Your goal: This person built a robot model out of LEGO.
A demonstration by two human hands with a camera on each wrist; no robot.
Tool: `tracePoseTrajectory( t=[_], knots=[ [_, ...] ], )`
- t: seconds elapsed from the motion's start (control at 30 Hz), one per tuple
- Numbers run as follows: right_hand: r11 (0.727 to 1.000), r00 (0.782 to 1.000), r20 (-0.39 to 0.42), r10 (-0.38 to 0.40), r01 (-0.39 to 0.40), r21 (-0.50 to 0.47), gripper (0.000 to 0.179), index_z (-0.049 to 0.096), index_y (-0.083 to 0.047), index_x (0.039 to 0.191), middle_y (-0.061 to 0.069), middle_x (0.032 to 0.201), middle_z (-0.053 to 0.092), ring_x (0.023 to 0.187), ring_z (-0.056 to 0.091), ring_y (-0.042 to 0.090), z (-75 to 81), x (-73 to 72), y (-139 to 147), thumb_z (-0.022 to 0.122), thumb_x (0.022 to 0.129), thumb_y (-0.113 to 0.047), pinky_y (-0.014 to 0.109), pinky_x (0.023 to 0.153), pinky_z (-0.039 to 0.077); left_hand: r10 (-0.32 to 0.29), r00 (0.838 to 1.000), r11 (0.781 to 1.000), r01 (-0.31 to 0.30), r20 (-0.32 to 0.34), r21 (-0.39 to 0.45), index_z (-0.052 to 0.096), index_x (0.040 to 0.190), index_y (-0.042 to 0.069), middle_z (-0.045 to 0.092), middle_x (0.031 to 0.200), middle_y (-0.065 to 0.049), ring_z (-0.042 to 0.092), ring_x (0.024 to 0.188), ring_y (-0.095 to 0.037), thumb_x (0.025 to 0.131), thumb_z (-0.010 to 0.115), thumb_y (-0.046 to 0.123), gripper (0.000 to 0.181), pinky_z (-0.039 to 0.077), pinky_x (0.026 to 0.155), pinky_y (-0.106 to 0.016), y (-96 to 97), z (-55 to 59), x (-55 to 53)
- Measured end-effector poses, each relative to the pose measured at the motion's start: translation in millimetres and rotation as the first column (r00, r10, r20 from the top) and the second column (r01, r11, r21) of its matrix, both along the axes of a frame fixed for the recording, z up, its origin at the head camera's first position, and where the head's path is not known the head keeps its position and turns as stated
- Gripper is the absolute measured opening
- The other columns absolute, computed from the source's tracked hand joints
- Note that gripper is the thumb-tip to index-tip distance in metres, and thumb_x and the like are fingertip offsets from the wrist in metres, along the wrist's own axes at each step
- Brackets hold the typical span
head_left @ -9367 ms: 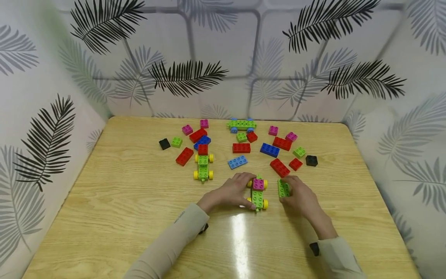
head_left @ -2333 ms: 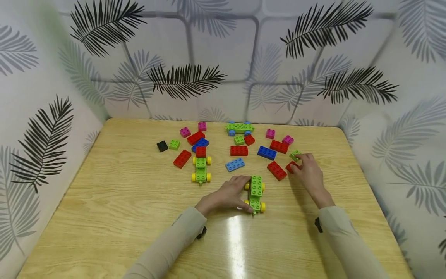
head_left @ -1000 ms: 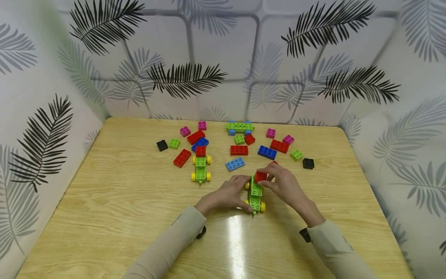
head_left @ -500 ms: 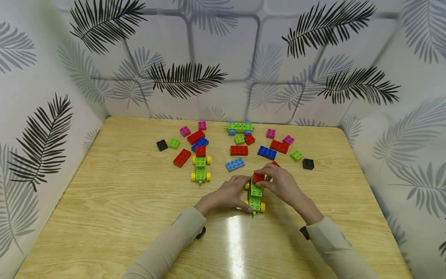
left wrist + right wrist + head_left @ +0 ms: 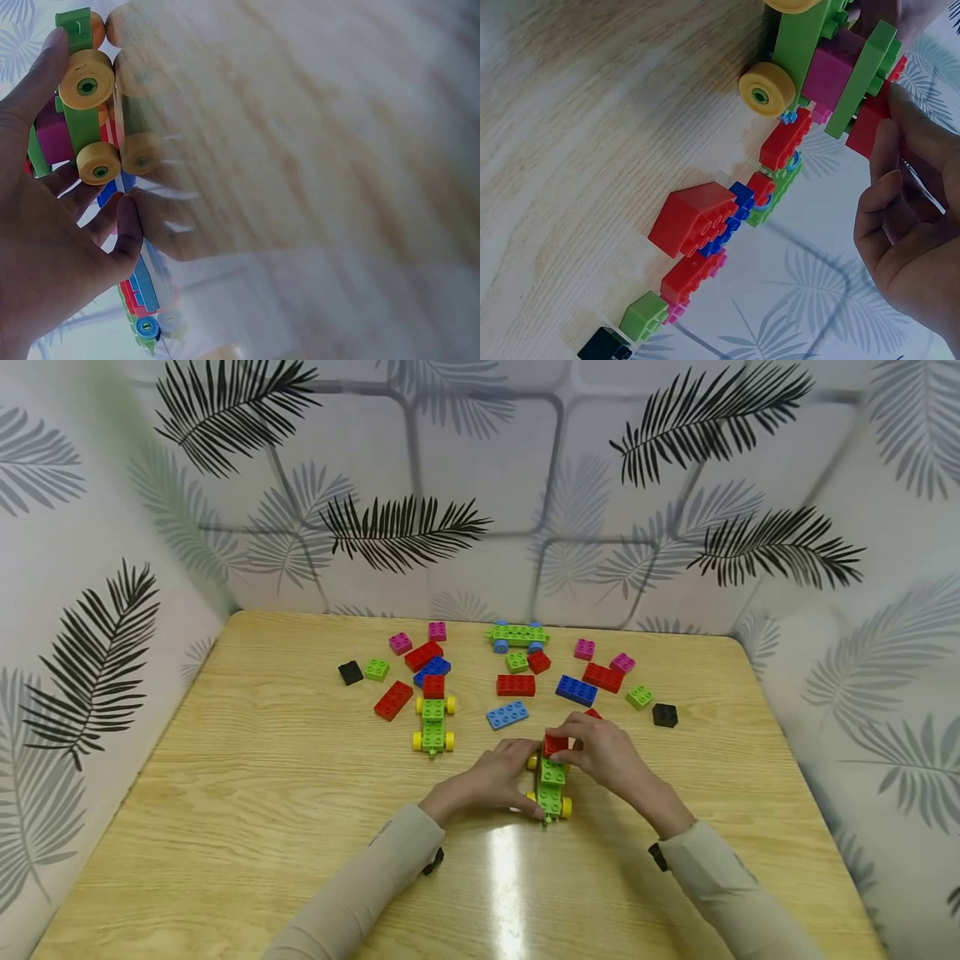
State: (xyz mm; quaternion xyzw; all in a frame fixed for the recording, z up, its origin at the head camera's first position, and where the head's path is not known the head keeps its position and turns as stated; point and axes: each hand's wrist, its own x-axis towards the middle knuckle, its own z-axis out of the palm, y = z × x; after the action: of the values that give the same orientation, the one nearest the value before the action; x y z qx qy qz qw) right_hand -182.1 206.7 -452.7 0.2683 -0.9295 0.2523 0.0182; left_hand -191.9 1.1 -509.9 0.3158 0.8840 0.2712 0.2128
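Observation:
My left hand [image 5: 487,781] grips a green toy car base [image 5: 550,802] with yellow wheels, thumb at its near end and fingers towards the far end. On the base sits a magenta brick [image 5: 831,69], mostly hidden from above by a green plate [image 5: 552,773]. With thumb and fingers my right hand [image 5: 611,762] pinches a small red brick [image 5: 554,745] at the plate's far end. The right wrist view shows that brick [image 5: 870,124] against the plate's studded side; whether it is fully seated I cannot tell.
Left of the hands stands another yellow-wheeled car [image 5: 433,727] with a red brick on its far end. Behind lie a light blue plate [image 5: 507,715], a blue brick [image 5: 577,690], a black brick [image 5: 664,715] and several others. At the back is a blue-wheeled car base [image 5: 517,635].
Earlier, the right hand held the green plate beside the car; the plate now covers the magenta brick. The right hand then brought a red brick from the right onto the plate's far end.

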Motion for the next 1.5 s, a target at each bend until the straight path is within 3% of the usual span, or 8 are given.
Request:
tracePoseTrajectory(
  t=[0.57, 0.93, 1.2, 1.5],
  knots=[
    [1.000, 0.998, 0.069, 0.004, -0.005, 0.027, 0.034, 0.073, -0.006, 0.110, 0.000, 0.090, 0.067, 0.065, 0.048, 0.010, 3.3, -5.1, -3, 0.081, 0.078, -0.016, 0.023, 0.058, 0.044, -0.009, 1.000, 1.000, 0.009, 0.006, -0.001, 0.022, 0.153, 0.014, 0.029, 0.154, -0.003, 0.022, 0.142, -0.022, 0.073, 0.078, 0.055, 0.106, 0.027, 0.110, -0.050, -3.1, 1.2, 0.1],
    [0.998, 0.982, 0.180, 0.052, -0.056, 0.017, 0.034, 0.070, -0.006, 0.106, 0.002, 0.098, 0.067, 0.086, 0.061, 0.020, 7.8, -13.1, -3, 0.082, 0.077, -0.017, 0.034, 0.075, 0.052, -0.016, 1.000, 1.000, 0.016, 0.007, 0.010, 0.022, 0.153, 0.014, 0.031, 0.154, -0.001, 0.022, 0.142, -0.020, 0.073, 0.079, 0.054, 0.106, 0.027, 0.110, -0.049, -5.4, 2.0, 2.8],
    [0.997, 0.943, 0.330, 0.047, -0.026, -0.068, 0.033, 0.068, -0.006, 0.106, 0.003, 0.095, 0.065, 0.069, 0.058, 0.018, 8.2, -17.6, -1, 0.082, 0.077, -0.013, 0.026, 0.058, 0.052, -0.002, 0.999, 1.000, 0.001, 0.039, 0.024, 0.023, 0.153, 0.017, 0.029, 0.154, -0.001, 0.023, 0.141, -0.021, 0.072, 0.078, 0.057, 0.105, 0.026, 0.111, -0.050, -4.5, 0.3, 4.0],
    [0.997, 0.944, 0.325, 0.061, -0.044, -0.060, 0.031, 0.067, -0.005, 0.106, 0.003, 0.096, 0.066, 0.077, 0.057, 0.020, 10.8, -16.9, 1, 0.080, 0.079, -0.013, 0.026, 0.062, 0.050, -0.005, 1.000, 1.000, 0.004, 0.012, 0.013, 0.024, 0.152, 0.016, 0.031, 0.153, -0.001, 0.023, 0.142, -0.020, 0.072, 0.079, 0.056, 0.105, 0.027, 0.110, -0.049, -0.9, 0.7, 3.0]
  ],
)
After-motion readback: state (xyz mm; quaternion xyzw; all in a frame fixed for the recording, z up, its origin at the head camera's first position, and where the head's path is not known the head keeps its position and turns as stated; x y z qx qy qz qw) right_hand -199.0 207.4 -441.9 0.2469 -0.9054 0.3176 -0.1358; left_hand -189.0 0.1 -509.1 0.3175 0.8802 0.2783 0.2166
